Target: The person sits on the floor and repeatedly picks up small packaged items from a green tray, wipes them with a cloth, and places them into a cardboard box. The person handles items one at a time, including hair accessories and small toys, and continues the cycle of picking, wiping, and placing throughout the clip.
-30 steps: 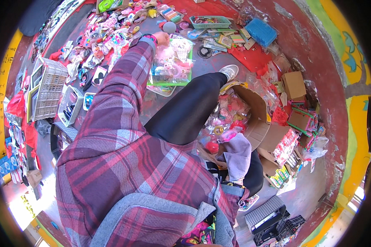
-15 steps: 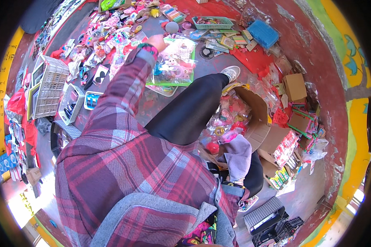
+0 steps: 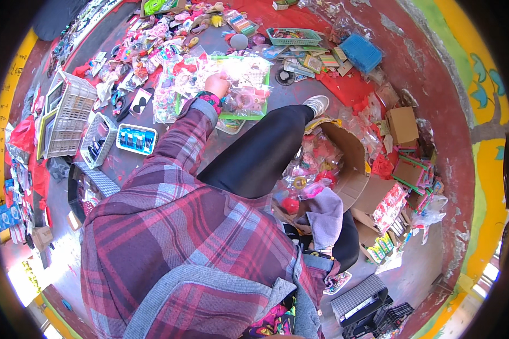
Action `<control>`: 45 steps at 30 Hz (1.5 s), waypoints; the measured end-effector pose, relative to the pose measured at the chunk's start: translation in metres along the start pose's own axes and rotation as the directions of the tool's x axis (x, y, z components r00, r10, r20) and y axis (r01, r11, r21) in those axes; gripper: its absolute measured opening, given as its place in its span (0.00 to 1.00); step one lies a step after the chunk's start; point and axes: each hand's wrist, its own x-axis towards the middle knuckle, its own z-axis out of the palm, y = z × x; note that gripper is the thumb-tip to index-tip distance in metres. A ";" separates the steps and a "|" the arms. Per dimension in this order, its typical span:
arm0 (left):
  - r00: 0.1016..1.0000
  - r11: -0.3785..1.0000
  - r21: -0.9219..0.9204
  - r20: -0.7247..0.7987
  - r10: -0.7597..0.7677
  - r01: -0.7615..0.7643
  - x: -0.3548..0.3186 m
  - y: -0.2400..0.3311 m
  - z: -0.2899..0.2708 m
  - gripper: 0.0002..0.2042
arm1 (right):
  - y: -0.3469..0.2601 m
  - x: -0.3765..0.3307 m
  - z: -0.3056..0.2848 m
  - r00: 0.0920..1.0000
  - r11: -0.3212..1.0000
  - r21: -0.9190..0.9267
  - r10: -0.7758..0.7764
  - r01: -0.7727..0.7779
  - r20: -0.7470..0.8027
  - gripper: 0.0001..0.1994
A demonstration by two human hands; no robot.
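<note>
My left hand (image 3: 216, 85) reaches over a green-rimmed tray (image 3: 267, 93) heaped with clear plastic packets (image 3: 246, 97) of pink and white trinkets. Its fingers curl closed down among the packets, and what they grip, if anything, is hidden. Glare whitens the packets at the tray's far side. A plaid sleeve and a bright patterned cuff cover the left wrist. Of my right arm only the sleeve's grey cuff (image 3: 320, 261) shows, beside a lilac cloth (image 3: 326, 217); the right hand itself is hidden. Next to my legs, a cardboard box (image 3: 353, 161) holds bagged pink and red items.
To the left are a white tray of blue-packed items (image 3: 137, 130), a small grey basket (image 3: 90, 135) and stacked crates (image 3: 73, 113). Loose trinkets pile up at the back left. A pale green basket (image 3: 294, 29) and blue basket (image 3: 362, 53) lie back right, boxes along the red wall.
My left hand has drawn back toward me from the tray's far left corner, onto the packets inside it. The view has shifted slightly, and the right cuff stays by the lilac cloth.
</note>
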 end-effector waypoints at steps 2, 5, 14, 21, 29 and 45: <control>0.999 0.986 -0.163 0.031 -0.016 0.021 0.006 -0.002 -0.002 0.09 | -0.003 0.000 0.004 1.000 1.000 -0.021 -0.006 0.007 0.023 0.31; 1.000 0.982 -0.190 0.000 0.023 -0.023 0.007 0.008 0.000 0.10 | -0.001 -0.001 0.004 0.999 0.998 -0.055 -0.021 0.023 0.043 0.31; 0.915 0.808 0.581 -0.267 0.301 -0.096 0.007 0.024 0.013 0.17 | -0.004 -0.003 0.002 1.000 1.000 0.028 0.008 -0.008 0.023 0.31; 0.792 0.313 0.839 0.206 0.575 -0.445 -0.012 0.021 0.020 0.24 | -0.003 -0.002 0.002 1.000 0.999 0.049 0.009 -0.008 -0.007 0.31; 0.905 0.282 0.882 0.286 0.314 -0.377 0.016 0.002 0.037 0.29 | 0.004 0.000 -0.005 1.000 1.000 -0.008 -0.001 0.000 -0.023 0.32; 0.851 0.149 0.907 0.299 0.432 -0.395 0.045 -0.012 0.038 0.28 | -0.023 -0.008 0.007 0.991 0.986 0.105 -0.130 0.133 -0.035 0.33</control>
